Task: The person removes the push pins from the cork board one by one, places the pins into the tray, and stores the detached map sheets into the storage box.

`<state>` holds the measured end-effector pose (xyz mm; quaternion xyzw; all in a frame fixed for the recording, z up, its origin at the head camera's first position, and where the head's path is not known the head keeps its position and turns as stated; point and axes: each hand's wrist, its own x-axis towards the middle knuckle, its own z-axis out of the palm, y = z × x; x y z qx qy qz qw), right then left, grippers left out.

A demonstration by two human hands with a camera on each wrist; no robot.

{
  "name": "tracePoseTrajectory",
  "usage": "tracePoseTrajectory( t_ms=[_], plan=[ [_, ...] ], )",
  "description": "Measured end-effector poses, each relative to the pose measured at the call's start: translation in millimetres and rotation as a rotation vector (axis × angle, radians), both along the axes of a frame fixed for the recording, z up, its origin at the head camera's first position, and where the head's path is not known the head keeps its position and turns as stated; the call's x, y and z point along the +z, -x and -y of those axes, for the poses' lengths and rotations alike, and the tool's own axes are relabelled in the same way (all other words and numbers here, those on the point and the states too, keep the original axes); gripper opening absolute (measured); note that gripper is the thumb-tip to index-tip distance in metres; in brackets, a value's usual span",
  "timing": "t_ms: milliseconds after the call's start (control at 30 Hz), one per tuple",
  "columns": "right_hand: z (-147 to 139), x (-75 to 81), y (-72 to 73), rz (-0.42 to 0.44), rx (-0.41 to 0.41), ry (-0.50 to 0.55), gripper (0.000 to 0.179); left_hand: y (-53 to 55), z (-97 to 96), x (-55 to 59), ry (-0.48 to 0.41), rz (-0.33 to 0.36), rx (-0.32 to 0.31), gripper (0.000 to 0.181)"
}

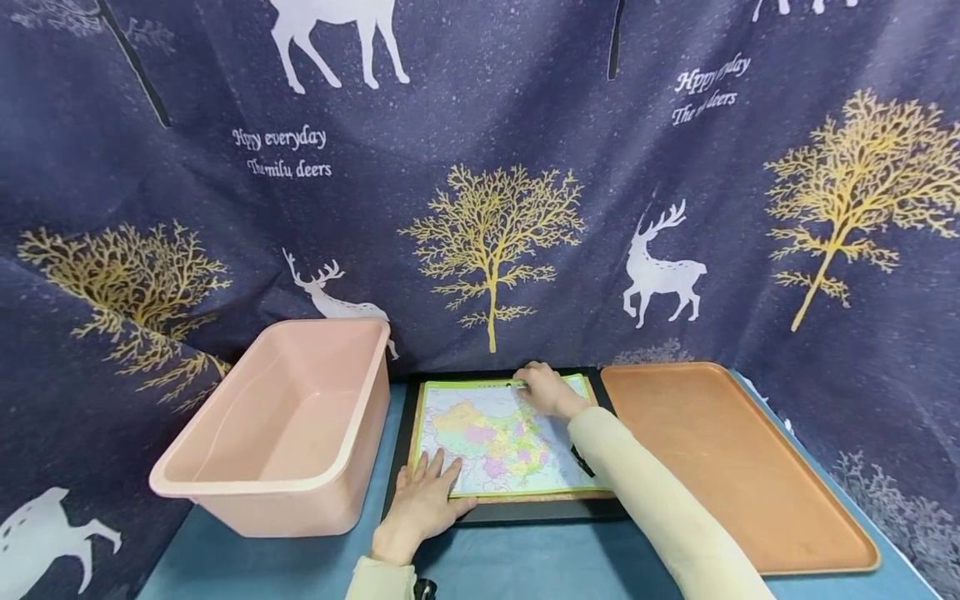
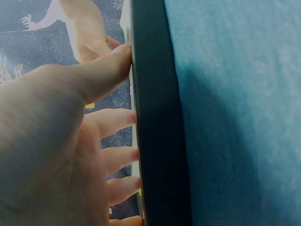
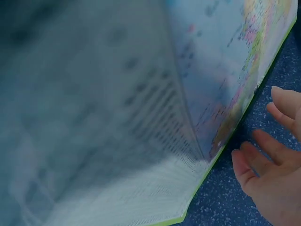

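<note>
Because the printed map of China [image 1: 480, 442] lies with its long axis running left to right on the black-edged board [image 1: 540, 511], I judge that the governing relation is how each hand sits against its borders. From the left hand [image 1: 423, 504], at the near-left corner, the sheet extends rightward and away; from the right hand [image 1: 551, 392], over the far border right of centre, it extends back toward the wearer and mostly leftward. Neither hand is plainly nearer, both being at the sheet. Left grip: fingers spread apart, resting at the corner, clamped on nothing. Right grip: fingers bent; from my remote station I cannot tell whether they pinch the paper. The right sleeve [image 1: 652, 498] crosses above the map's right portion. Board and map rest on the blue tabletop [image 1: 540, 558] between two containers. To their left, the pink plastic tub [image 1: 277, 512] stands upright, its inner walls and floor visible to me. To their right, the orange-brown tray [image 1: 720, 450] lies flat, partly covered by the sleeve.
</note>
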<state>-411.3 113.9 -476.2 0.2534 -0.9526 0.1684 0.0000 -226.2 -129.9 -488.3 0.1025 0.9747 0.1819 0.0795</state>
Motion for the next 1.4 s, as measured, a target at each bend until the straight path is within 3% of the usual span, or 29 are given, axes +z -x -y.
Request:
tracePoseTrajectory(
  t_ms=[333,500,667,1400],
  plan=[
    [10.5,-6.4,17.3,-0.010,-0.027,0.000,0.021,0.1,-3.0,2.0,-0.005,0.017,-0.007,0.071],
    [19.5,-6.1,23.5,0.061,-0.021,0.049,0.021,1.1,0.4,1.4,0.000,0.014,0.002,0.071],
    [23.3,-7.4,27.1,0.122,-0.055,0.060,0.020,1.5,1.0,-0.3,-0.010,0.012,-0.003,0.071],
    [26.9,-1.4,33.0,0.186,-0.077,-0.017,0.019,0.2,-0.5,3.4,-0.035,0.015,0.005,0.070]
  ],
)
